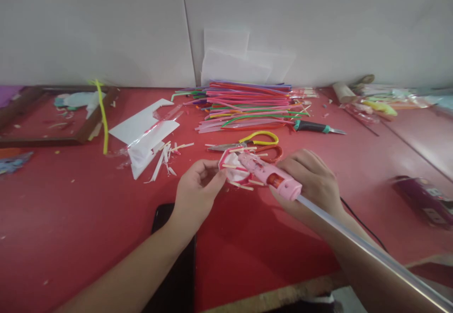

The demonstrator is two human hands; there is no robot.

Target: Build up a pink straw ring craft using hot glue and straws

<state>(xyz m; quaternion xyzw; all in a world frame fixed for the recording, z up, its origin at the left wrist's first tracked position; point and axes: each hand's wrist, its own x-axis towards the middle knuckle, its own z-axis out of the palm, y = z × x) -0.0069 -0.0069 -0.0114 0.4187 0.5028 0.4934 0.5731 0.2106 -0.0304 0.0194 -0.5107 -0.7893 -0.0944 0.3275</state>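
Note:
My left hand (198, 190) pinches the left rim of a small white craft piece (231, 173) with a red-pink edge and several thin pale sticks on it. In my right hand (311, 181) is a pink hot glue gun (283, 185), with a long clear glue stick (357, 242) running out of its back. The gun's nozzle points at the craft piece, over its right side; I cannot tell whether it touches. Just behind the piece lie scissors (262, 138) with one yellow and one orange handle loop, partly hidden by it.
A pile of coloured pipe-like strips (247, 105) lies by the wall, with a craft knife (314, 127) at its right. White paper scraps (145, 124) and a wooden frame (81, 133) are left. A black phone (173, 256) lies under my left forearm; a dark red box (423, 199) is right.

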